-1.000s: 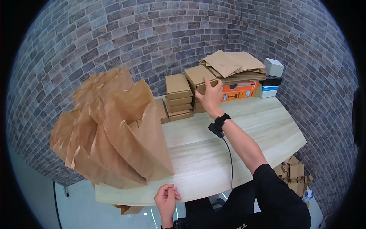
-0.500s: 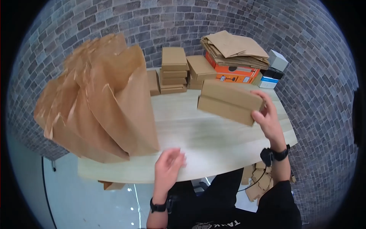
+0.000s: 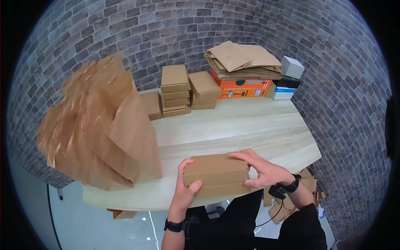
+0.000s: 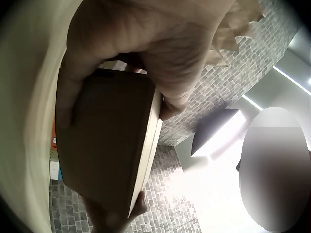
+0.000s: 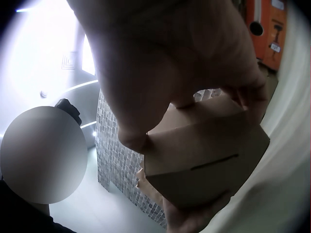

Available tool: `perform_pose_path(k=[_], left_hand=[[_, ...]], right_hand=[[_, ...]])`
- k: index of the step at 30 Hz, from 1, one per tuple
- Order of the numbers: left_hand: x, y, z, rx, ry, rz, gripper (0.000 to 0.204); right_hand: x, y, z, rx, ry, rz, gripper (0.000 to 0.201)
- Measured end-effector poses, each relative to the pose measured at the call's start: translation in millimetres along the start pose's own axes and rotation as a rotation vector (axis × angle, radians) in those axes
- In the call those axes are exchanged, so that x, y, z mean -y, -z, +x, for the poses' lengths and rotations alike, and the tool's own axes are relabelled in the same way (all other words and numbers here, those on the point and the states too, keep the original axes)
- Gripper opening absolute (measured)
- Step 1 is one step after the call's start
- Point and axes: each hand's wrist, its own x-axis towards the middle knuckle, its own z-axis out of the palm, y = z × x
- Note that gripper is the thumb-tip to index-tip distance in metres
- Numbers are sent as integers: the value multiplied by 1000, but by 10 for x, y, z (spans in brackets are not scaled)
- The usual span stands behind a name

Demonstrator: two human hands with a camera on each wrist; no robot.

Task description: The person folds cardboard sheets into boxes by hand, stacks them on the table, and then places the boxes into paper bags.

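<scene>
A brown cardboard box (image 3: 216, 166) is held between both hands over the front of the table. My left hand (image 3: 183, 189) grips its left end, thumb on the near side and fingers round the far edge. At the other end my right hand (image 3: 266, 168) grips it, thumb low on the near corner and fingers across the top back edge. In the left wrist view the broad face of the box (image 4: 104, 141) and a seam along its side show. The right wrist view shows a short dark slit on the box (image 5: 209, 141).
Large open brown paper bags (image 3: 96, 129) stand on the left of the table (image 3: 233, 133). Along the back are a stack of small boxes (image 3: 175, 77), a shorter stack (image 3: 204, 85), and an orange box (image 3: 243, 89) under flat brown paper bags (image 3: 246, 58). Small boxes (image 3: 287, 81) stand far right.
My right hand took the box off the second stack and brought it forward to the table's front. My left hand, free before, now grips the box's left end.
</scene>
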Motion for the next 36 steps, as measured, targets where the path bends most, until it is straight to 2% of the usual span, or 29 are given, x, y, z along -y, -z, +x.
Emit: perform_pose_path(k=[2, 4, 6, 7, 8, 9, 10, 11, 12, 13, 14, 15, 16, 17, 18, 20, 21, 24, 26, 28, 29, 30, 32, 33, 34, 36], left_hand=[[21, 67, -47, -21, -25, 14, 66], [-1, 156, -116, -54, -50, 27, 66], [-57, 246, -206, -162, -155, 420, 71], [-43, 291, -233, -164, -159, 420, 71], [-28, 335, -262, -222, -163, 465, 73], [-10, 375, -300, -281, -166, 510, 76], [23, 414, -334, -286, -170, 513, 76], [65, 448, -351, -301, -209, 589, 80], [95, 472, -373, -317, -248, 664, 84], [109, 484, -394, -322, -258, 665, 84], [120, 491, -408, -293, -326, 828, 86], [129, 494, -411, -264, -392, 991, 89], [149, 499, -405, -271, -400, 992, 89], [179, 499, -403, -257, -374, 973, 91], [203, 485, -420, -246, -344, 953, 93], [122, 397, -424, -249, -333, 1004, 94], [77, 360, -415, -236, -323, 1052, 94], [78, 308, -397, -250, -316, 1153, 97], [-53, 224, -496, -225, -250, 1114, 95], [-195, 117, -654, -333, -173, 1163, 90], [-210, 74, -727, -417, -222, 1133, 69], [-163, 99, -828, -390, -199, 1135, 69], [-120, 128, -1008, -447, -284, 971, 51], [-100, 65, -1069, -489, -328, 919, 34], [-67, 49, -1114, -473, -318, 925, 34], [4, 26, -1202, -349, -246, 845, 21]], right_hand=[[-25, 47, 106, 45, 3, -6, 90], [-43, 164, 242, 212, 40, 80, 93], [-118, 524, 439, 157, -78, 43, 88], [-168, 769, 601, -20, -127, -27, 70], [-501, 1129, 808, -127, -90, -42, 53], [-539, 1370, 1020, -501, -49, -220, 43], [-532, 1633, 1222, -732, -172, -194, 43], [-706, 1883, 1436, -1011, -269, -245, 52], [-972, 2163, 1628, -1132, -307, -418, 53], [-975, 2284, 1755, -1251, -342, -595, 55], [-1003, 2334, 1808, -1255, -330, -594, 55], [-1031, 2377, 1861, -1144, -446, -499, 53], [-999, 2385, 1911, -1027, -558, -405, 52], [-1127, 2349, 1974, -1096, -458, -381, 42], [-1224, 2404, 1943, -1088, -452, -380, 42], [-1143, 2322, 1851, -1158, -340, -489, 34], [-924, 2167, 1726, -1215, -232, -552, 26], [-299, 1407, 1143, -1291, 197, -899, 8], [-152, 804, 678, -1154, 260, -1155, 14], [-201, 169, 222, -980, 191, -1148, 16], [-239, -72, 35, -888, 152, -1090, 16], [-292, -280, -133, -799, 112, -1026, 17], [-391, -570, -353, -678, 50, -810, 18], [-372, -609, -477, -572, -17, -653, 16], [-265, -579, -594, -577, -34, -645, 16], [-107, -419, -842, -683, -285, -346, 16]])
